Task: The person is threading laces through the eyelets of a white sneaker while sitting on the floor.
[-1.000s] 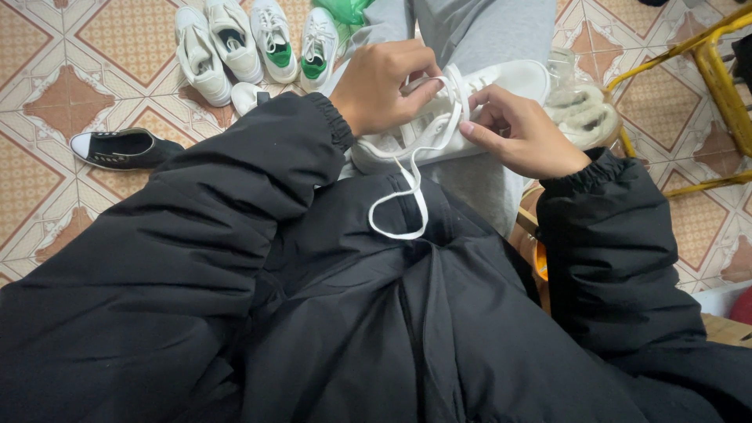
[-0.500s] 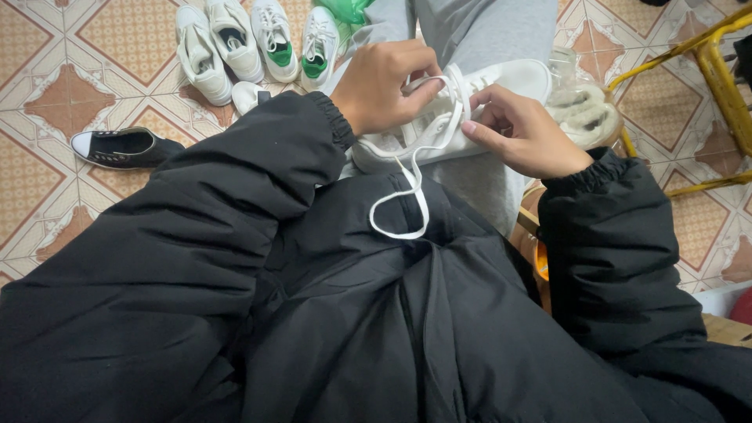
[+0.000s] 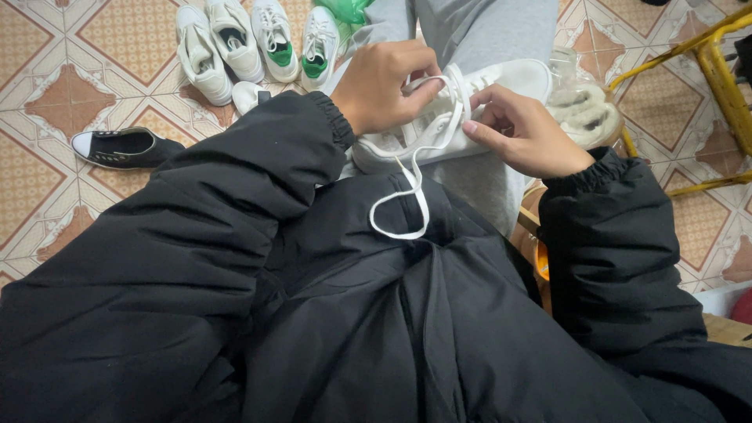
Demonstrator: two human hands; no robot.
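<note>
Fingers of left hand (image 3: 385, 88) pinch white lace (image 3: 407, 200); right hand (image 3: 526, 135) fingers pinch it too. White sneaker (image 3: 470, 110) on lap, long axis left-right, toe right.

The floor (image 3: 47, 70) was tiled in orange and cream with brown star shapes. At the far left four white sneakers (image 3: 254, 39) lay side by side, two with green insoles. Nearer, at the left, a black slip-on shoe (image 3: 124, 147) lay alone. A yellow metal frame (image 3: 717, 70) stood at the right.
</note>
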